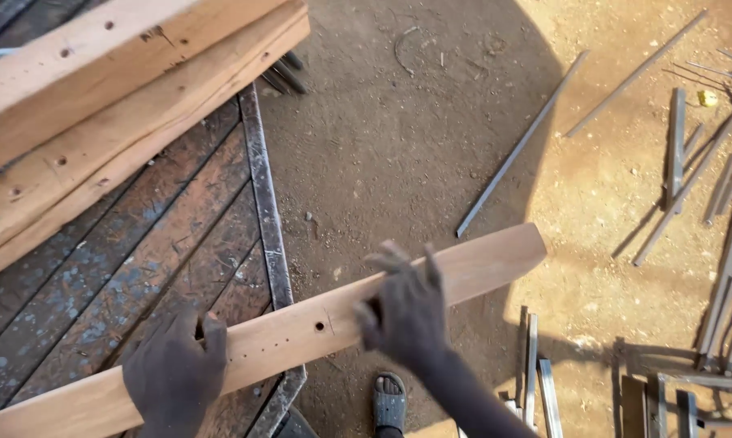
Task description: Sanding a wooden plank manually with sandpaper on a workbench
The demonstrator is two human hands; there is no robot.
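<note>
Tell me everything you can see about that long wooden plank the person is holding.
The plank is a long, flat board of pale, smooth wood with a rounded far end. It has one larger drilled hole near its middle and a row of small holes beside it. It lies at a slant, crossing the edge of a rusty metal platform and reaching out over the dirt ground. The left hand grips its near part; the right hand holds its middle.

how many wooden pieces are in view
3. One plank is held by the left hand and right hand. Two thick beams, upper and lower, lie stacked top left. More may lie beyond the frame.
</note>
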